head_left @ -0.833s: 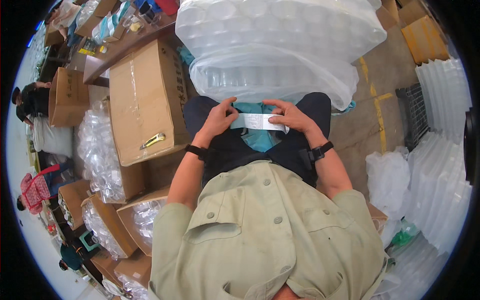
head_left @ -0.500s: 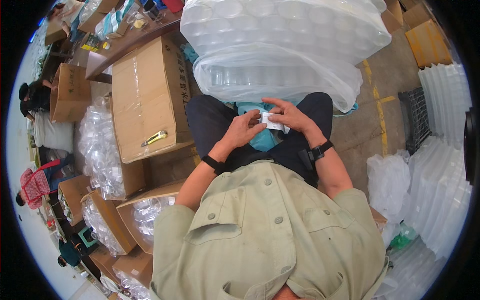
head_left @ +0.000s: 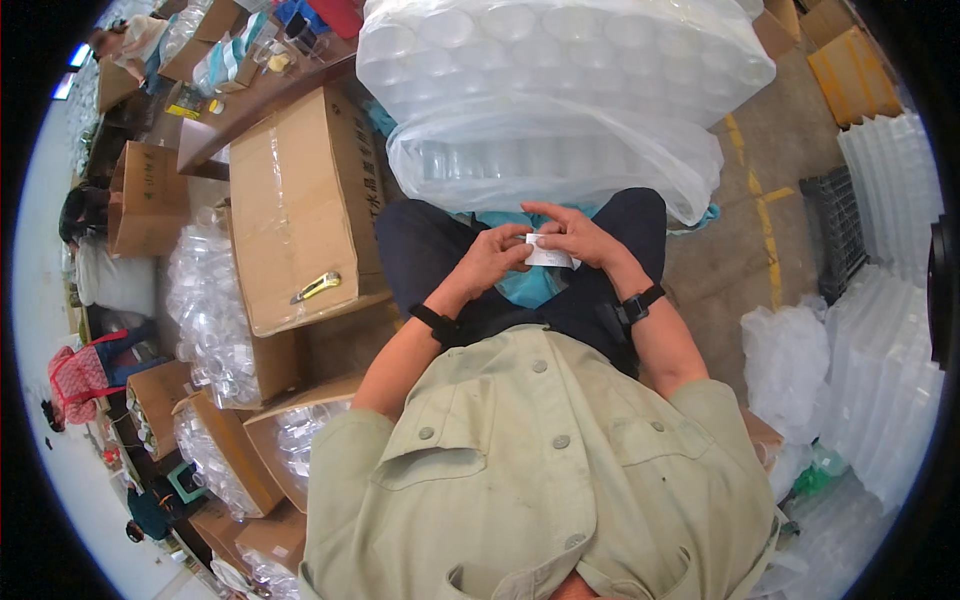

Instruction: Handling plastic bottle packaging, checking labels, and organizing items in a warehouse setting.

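"How many things are in the hands?"
"One white label (head_left: 549, 251), above the lap, between two hands. The left hand (head_left: 486, 263) pinches its left end, thumb and finger nearly together; the right hand (head_left: 580, 239) grips the other end under its thumb, index finger stretched out beyond."
"And around them?"
"Two black wristbands (head_left: 434, 324), one per wrist. One piece of blue plastic (head_left: 530, 290) below the label, between the thighs. One yellow knife (head_left: 316, 288) on the large cardboard box (head_left: 290, 210), by its near edge, toward the right corner. One wrapped stack of clear containers (head_left: 560, 60) ahead."
"What's different?"
"Earlier the label spread as a long strip between hands farther apart; now it shows short, and the left hand has come in close. The knife hasn't shifted on the box."
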